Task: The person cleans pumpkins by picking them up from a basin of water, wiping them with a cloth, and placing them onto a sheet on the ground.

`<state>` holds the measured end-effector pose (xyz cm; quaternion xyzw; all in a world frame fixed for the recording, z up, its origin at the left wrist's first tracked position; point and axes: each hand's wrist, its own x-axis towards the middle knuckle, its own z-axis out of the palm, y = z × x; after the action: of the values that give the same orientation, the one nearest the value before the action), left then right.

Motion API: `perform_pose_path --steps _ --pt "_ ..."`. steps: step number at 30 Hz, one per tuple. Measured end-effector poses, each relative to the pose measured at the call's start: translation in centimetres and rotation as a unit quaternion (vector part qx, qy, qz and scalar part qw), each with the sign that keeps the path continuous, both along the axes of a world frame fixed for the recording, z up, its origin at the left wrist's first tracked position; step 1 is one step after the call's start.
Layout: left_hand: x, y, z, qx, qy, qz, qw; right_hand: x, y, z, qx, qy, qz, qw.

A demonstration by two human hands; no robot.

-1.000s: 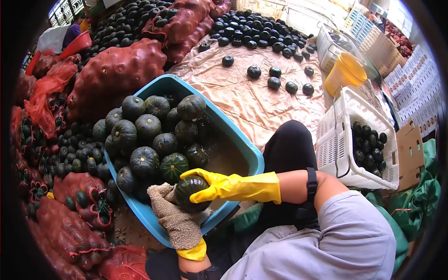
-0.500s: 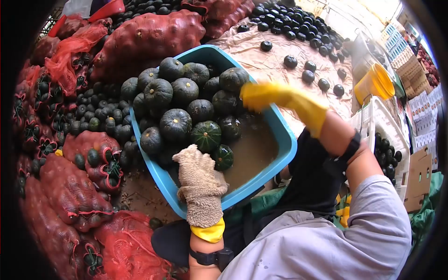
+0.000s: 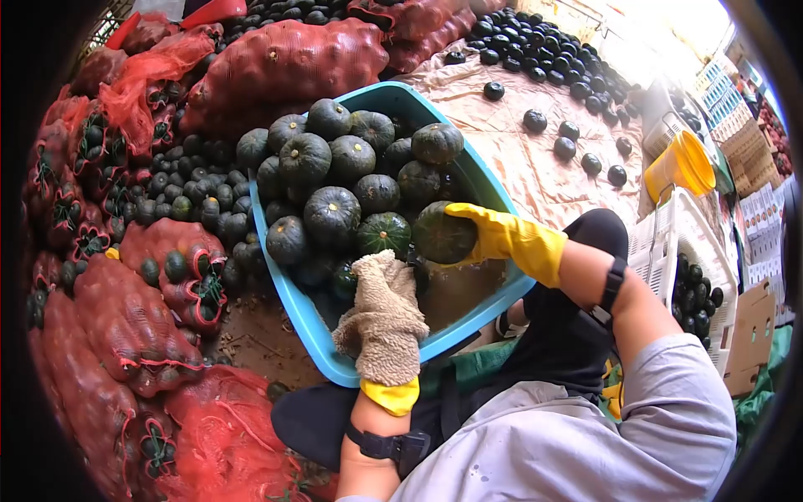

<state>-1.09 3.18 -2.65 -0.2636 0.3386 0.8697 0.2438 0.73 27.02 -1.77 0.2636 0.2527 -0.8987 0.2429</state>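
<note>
My right hand [image 3: 512, 243], in a yellow rubber glove, grips a dark green pumpkin [image 3: 443, 233] from its right side, above the murky water [image 3: 462, 299] in a blue tub [image 3: 308, 335]. A beige terry cloth [image 3: 386, 330] wraps my left hand [image 3: 385, 289], with a yellow glove cuff showing at the wrist. That hand is over the tub's near side, close to the held pumpkin and to a striped pumpkin [image 3: 385, 234]. Its fingers are hidden under the cloth. More dark green pumpkins [image 3: 333, 214] are heaped in the tub's far and left part.
Red mesh sacks [image 3: 284, 71] surround the left and back. Loose small pumpkins [image 3: 188, 188] lie left of the tub. Several pumpkins [image 3: 535, 121] sit on a pale sheet [image 3: 502, 159] behind. At right stand a yellow bucket [image 3: 682, 167] and a white crate [image 3: 661, 259].
My right hand, blurred over the tub's right side before, has come down and now holds a pumpkin. My cloth-covered left hand has shifted slightly right. The view has shifted a little.
</note>
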Motion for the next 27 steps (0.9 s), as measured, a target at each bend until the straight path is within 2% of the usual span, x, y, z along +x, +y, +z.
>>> perform_pose_path --steps 1,2,4,5,6,7,9,10,11,12,13,14,15,16,17,18,19,21,22,23,24,26,27 --pt "0.0 -0.1 0.8 -0.009 -0.039 0.010 0.999 1.1 0.1 0.8 -0.048 0.035 -0.012 0.998" --pt "-0.1 -0.5 -1.8 0.078 -0.030 0.010 0.996 1.9 -0.1 1.5 -0.097 0.073 -0.022 0.992" --pt "-0.5 -1.0 -2.8 0.140 0.031 -0.021 0.990 2.9 -2.0 2.9 -0.010 0.190 -0.021 0.981" --pt "-0.4 -1.2 -2.7 0.114 0.078 -0.054 0.989 3.8 -3.2 2.8 0.031 0.247 -0.023 0.968" --pt "-0.1 -1.1 -1.3 0.090 0.123 -0.089 0.984 4.9 -6.1 1.1 0.308 0.390 -0.005 0.868" --pt "0.2 -0.5 0.6 0.067 0.169 -0.126 0.975 5.2 -8.8 -0.3 0.555 0.491 0.010 0.671" --pt "1.1 0.5 4.2 0.018 0.259 -0.199 0.945 4.4 -10.7 0.9 0.654 0.496 -0.062 0.567" --pt "1.5 1.0 5.7 -0.154 0.383 -0.291 0.863 2.9 -11.2 1.0 0.659 0.426 -0.087 0.614" --pt "1.9 1.5 7.2 -0.320 0.491 -0.344 0.734 1.0 -10.8 1.3 0.658 0.356 -0.107 0.655" --pt "2.7 2.3 8.4 -0.576 0.579 -0.405 0.410 -0.1 -10.2 1.6 0.656 0.306 -0.106 0.682" --pt "3.2 1.8 7.3 -0.689 0.588 -0.390 0.164 -0.5 -10.0 1.8 0.650 0.253 -0.105 0.709" --pt "3.6 1.4 6.1 -0.752 0.562 -0.332 -0.092 1.2 -11.5 1.9 0.639 0.245 -0.123 0.719" --pt "2.9 0.6 6.3 -0.751 0.578 -0.320 0.012 3.3 -12.6 2.5 0.569 0.289 -0.106 0.763" --pt "1.9 -0.3 6.6 -0.681 0.606 -0.328 0.248 5.3 -13.4 1.3 0.586 0.373 -0.077 0.715" --pt "1.1 -0.8 6.4 -0.610 0.607 -0.305 0.408 6.5 -13.6 0.4 0.599 0.451 -0.049 0.659" --pt "0.9 -0.9 5.7 -0.583 0.601 -0.287 0.465 6.3 -12.9 0.8 0.633 0.471 -0.017 0.614" --pt "1.0 -0.4 4.6 -0.599 0.605 -0.282 0.441 4.7 -11.6 -0.2 0.636 0.488 -0.048 0.596" --pt "1.5 1.8 1.1 -0.688 0.615 -0.292 0.253 2.0 -10.6 -1.9 0.639 0.321 -0.149 0.683" --pt "1.9 2.5 -0.4 -0.713 0.613 -0.291 0.176 0.7 -9.7 -2.0 0.736 0.261 -0.146 0.607" --pt "2.0 2.9 -1.4 -0.713 0.614 -0.301 0.159 1.9 -9.5 -2.0 0.723 0.239 -0.129 0.635" --pt "2.1 3.1 -0.9 -0.692 0.615 -0.329 0.186 3.6 -9.5 -1.5 0.699 0.268 -0.105 0.654" --pt "1.3 2.9 1.2 -0.633 0.581 -0.430 0.275 7.2 -9.3 -1.4 0.650 0.296 -0.020 0.699" --pt "1.0 2.9 1.7 -0.621 0.566 -0.460 0.288 7.6 -8.2 -0.4 0.612 0.288 0.038 0.735"
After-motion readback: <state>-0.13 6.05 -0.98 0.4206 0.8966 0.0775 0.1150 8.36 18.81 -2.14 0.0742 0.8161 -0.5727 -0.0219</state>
